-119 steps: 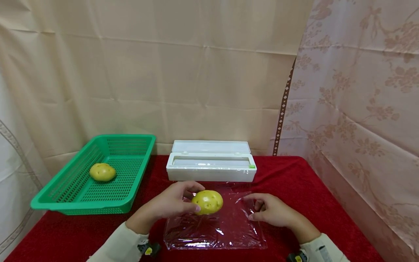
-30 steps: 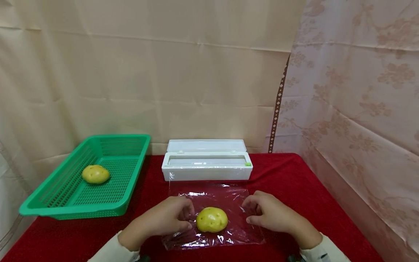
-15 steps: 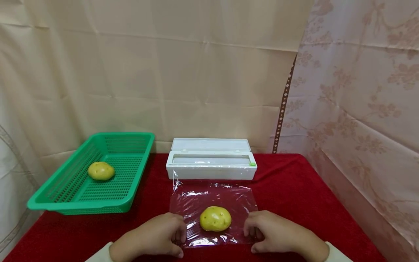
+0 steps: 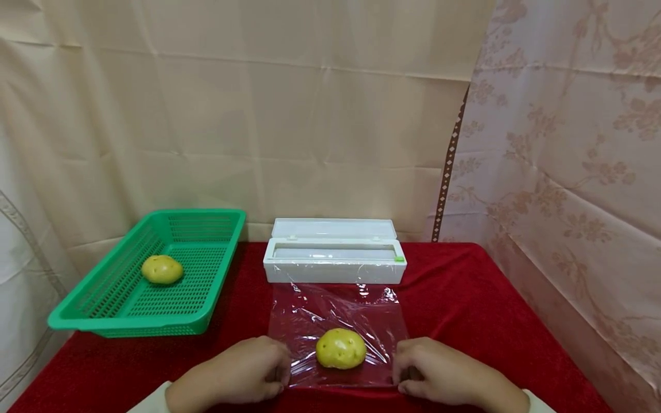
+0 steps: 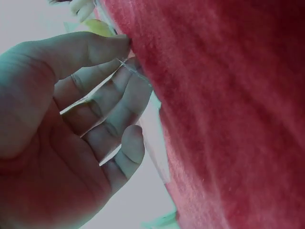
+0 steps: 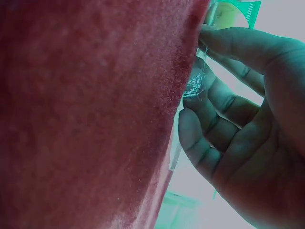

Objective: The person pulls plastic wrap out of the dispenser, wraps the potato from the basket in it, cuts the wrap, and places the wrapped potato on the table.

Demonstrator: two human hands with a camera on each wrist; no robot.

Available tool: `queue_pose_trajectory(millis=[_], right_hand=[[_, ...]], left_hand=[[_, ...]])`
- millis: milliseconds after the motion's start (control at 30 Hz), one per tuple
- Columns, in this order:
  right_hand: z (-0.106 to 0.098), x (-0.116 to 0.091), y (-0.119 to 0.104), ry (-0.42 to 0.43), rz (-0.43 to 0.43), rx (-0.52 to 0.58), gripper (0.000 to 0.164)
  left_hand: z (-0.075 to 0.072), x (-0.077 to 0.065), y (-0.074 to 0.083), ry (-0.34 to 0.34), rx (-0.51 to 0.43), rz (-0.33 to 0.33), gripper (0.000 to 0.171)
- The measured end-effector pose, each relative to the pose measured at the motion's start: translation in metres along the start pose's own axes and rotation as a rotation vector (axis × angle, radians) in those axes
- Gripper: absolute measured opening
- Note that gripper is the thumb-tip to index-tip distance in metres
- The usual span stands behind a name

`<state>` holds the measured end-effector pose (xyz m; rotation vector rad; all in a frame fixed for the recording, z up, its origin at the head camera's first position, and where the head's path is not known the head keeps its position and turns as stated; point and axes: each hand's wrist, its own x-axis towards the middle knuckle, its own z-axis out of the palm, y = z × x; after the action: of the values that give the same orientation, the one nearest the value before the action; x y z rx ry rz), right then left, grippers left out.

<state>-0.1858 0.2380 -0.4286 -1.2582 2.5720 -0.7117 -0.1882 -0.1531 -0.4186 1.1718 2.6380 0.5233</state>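
A yellow potato (image 4: 341,349) lies on a sheet of clear cling film (image 4: 335,307) spread over the red cloth. My left hand (image 4: 247,368) pinches the film's near left corner; in the left wrist view a thin edge of film (image 5: 131,68) shows between thumb and fingers. At the near right corner my right hand (image 4: 444,370) pinches the film too, and crinkled film (image 6: 194,85) shows against its fingers in the right wrist view. The far side of the sheet runs up to a white cling film dispenser (image 4: 333,272) with its lid raised.
A green plastic basket (image 4: 214,287) stands on the left with a second potato (image 4: 162,269) inside. The dispenser has a small green slider (image 4: 399,259) at its right end. Beige curtains (image 4: 289,115) hang behind the red tablecloth (image 4: 465,298).
The left hand set the potato down on the film and let go. Both hands then moved toward the near edge and took hold of the film's corners. The film's creases have shifted.
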Motion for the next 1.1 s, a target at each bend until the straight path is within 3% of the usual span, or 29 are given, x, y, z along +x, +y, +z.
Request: queue_pose_trajectory(millis=[200,367,600,900,1100], right_hand=[[-0.005,-0.005,-0.005,0.007,0.051,0.000,0.012],[-0.012,-0.007,-0.009,0.020,0.079,-0.012,0.011],[-0.015,-0.006,-0.012,0.036,0.040,-0.002,0.010],[-0.017,-0.002,-0.010,0.079,0.038,-0.002,0.009],[-0.016,0.004,-0.005,0.103,0.091,0.096,0.011]], left_hand=[[-0.007,-0.006,0.000,0.009,-0.063,-0.023,0.017],[-0.014,-0.010,0.000,0.048,-0.050,-0.012,0.014],[-0.021,-0.013,0.001,0.087,-0.040,-0.009,0.015],[-0.027,-0.013,0.003,0.092,-0.066,-0.061,0.012],[-0.023,-0.011,0.002,0.163,-0.090,-0.049,0.017]])
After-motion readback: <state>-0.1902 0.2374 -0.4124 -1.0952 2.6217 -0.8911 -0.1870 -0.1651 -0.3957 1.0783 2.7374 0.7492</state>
